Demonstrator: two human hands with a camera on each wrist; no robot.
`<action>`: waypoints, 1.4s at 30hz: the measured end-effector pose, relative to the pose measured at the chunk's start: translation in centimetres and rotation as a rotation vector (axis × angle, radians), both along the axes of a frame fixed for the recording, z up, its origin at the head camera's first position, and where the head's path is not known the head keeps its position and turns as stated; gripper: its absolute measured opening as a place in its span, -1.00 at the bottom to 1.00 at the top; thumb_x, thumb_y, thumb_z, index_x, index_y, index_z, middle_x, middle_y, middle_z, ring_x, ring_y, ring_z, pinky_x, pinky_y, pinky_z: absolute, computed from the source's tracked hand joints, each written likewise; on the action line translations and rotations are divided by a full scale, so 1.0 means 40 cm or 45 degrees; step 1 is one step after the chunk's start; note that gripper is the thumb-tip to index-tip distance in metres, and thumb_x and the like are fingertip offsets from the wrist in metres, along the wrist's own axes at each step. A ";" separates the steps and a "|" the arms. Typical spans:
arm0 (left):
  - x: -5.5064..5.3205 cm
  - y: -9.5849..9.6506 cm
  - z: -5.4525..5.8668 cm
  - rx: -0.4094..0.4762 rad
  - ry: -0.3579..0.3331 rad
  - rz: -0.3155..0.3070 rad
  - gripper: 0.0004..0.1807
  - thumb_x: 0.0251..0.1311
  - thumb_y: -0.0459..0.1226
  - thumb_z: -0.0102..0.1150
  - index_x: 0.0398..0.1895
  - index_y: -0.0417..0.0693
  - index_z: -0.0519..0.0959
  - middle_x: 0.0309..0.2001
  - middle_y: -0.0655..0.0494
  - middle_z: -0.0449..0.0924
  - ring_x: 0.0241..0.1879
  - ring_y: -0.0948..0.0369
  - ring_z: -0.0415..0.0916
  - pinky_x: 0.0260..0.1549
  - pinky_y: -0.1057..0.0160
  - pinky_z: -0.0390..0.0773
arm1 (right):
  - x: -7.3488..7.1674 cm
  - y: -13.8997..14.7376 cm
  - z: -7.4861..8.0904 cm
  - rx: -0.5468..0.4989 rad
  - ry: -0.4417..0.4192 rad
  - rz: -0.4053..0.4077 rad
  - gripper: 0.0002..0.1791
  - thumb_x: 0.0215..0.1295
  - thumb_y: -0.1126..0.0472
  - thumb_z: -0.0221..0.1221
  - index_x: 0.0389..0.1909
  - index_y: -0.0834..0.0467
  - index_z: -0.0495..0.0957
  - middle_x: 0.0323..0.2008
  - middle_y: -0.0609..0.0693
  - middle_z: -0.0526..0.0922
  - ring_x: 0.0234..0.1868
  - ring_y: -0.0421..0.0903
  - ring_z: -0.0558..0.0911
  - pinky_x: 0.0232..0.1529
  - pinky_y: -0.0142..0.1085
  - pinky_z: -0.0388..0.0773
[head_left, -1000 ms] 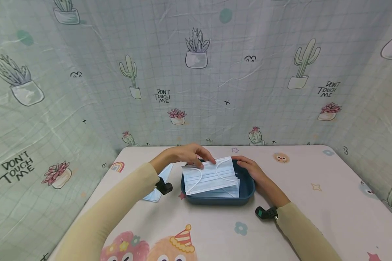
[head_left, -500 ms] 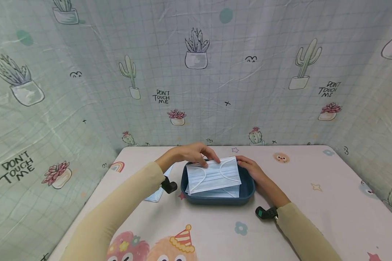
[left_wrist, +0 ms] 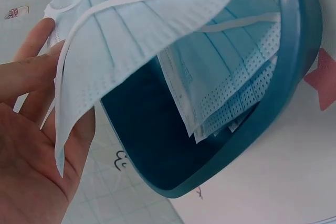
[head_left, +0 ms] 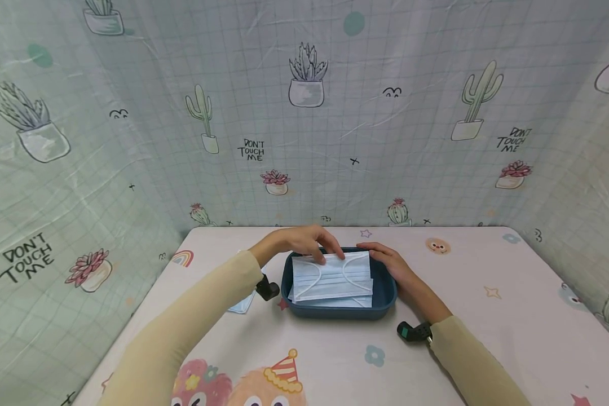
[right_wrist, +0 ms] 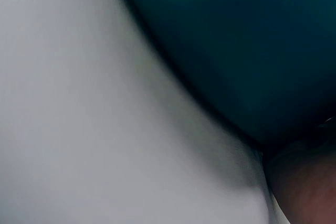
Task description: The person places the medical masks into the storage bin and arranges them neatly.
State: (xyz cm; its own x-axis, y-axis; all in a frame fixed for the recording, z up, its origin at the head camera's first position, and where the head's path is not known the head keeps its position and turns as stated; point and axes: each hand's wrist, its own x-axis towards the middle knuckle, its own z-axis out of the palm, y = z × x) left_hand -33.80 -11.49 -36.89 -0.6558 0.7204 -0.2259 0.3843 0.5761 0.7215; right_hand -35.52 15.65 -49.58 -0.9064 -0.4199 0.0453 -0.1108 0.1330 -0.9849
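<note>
A light blue pleated face mask (head_left: pixel 332 277) with white ear loops slants over a dark blue rectangular basin (head_left: pixel 342 313). My left hand (head_left: pixel 308 241) pinches its far edge between thumb and fingers, as the left wrist view also shows. Under it, several more masks (left_wrist: pixel 231 66) lie in the basin, leaning at its near left side. My right hand (head_left: pixel 389 260) grips the basin's far right corner, fingers along the outside and thumb at the rim. In the right wrist view the basin's wall (right_wrist: pixel 226 40) fills the upper right, dark and blurred.
Another face mask (head_left: pixel 242 305) lies on the table left of the basin, partly hidden by my left arm. The table (head_left: pixel 467 338) has a pale printed cover. A patterned curtain (head_left: pixel 345 124) stands behind and along both sides.
My left hand has shifted slightly right, carrying the mask further over the basin; the mask now lies straighter and a little lower. My right hand stays on the basin.
</note>
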 end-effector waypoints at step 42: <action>0.009 0.031 -0.046 -0.038 -0.101 -0.040 -0.58 0.21 -0.60 0.14 0.14 -0.28 0.68 0.18 -0.06 0.68 -0.10 0.29 0.44 -0.03 0.41 0.50 | -0.002 0.003 -0.006 -0.009 0.020 0.012 -0.52 0.63 0.13 -0.07 0.47 0.13 0.41 0.58 0.12 0.28 0.67 0.15 0.05 0.62 0.29 -0.22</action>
